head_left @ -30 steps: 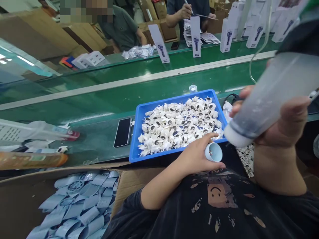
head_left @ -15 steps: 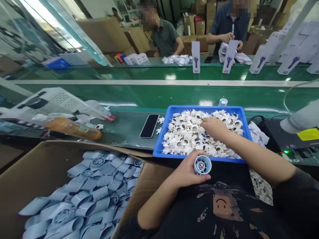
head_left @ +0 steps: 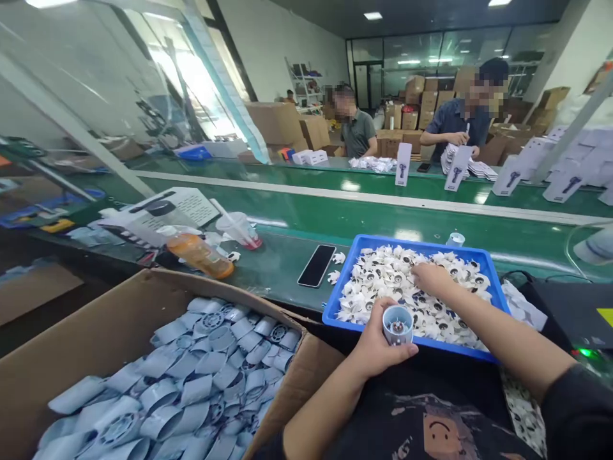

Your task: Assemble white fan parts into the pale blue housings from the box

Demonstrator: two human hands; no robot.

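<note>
1. Pale blue plastic forms the round housing [head_left: 397,324], right of centre in the lower half of the frame, its open end tilted up toward the camera with small metallic and reddish parts inside.
2. Left hand [head_left: 380,345]: its grip is wrapped around that housing, thumb along the near side.
3. Right hand [head_left: 433,280]: fingertips down among the white fan wheels [head_left: 373,268], right of centre; whether its grip has pinched one, I cannot tell.
4. Those wheels heap up in a blue tray [head_left: 345,276] on the green surface [head_left: 278,265].
5. Just left of the tray lies a phone [head_left: 317,266], two loose wheels between them.
6. At lower left, a cardboard box [head_left: 96,313] holds many similar blue housings [head_left: 196,386].
7. Across the surface, upper right, two co-workers [head_left: 460,118] stand near upright white cartons [head_left: 403,165].
</note>
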